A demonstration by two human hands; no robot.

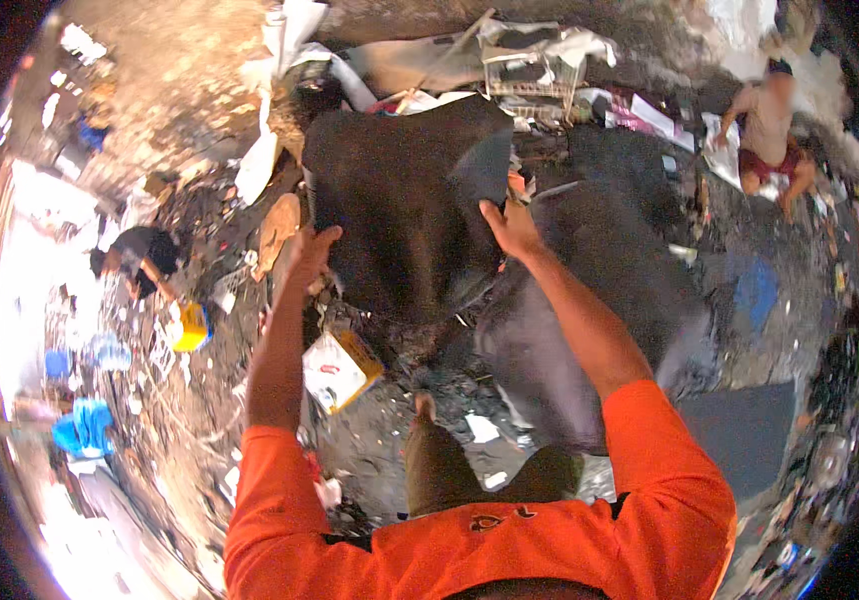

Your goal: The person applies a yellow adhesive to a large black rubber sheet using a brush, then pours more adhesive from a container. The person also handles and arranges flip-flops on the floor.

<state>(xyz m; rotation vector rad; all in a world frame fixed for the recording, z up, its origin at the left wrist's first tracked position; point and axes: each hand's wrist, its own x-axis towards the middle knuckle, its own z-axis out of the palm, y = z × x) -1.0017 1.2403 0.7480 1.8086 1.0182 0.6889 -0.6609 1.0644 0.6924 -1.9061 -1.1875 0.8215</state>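
Evidently a two-handed hold: left hand (314, 252) and right hand (514, 228), fingers closed round opposite edges of a dark sheet (404, 200), thumbs facing up, beyond the white-and-yellow box (333, 372). Even tension should limit sagging.

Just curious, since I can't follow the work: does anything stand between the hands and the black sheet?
Nothing visible does: the left hand and right hand hold the black sheet directly, at its opposite side edges.
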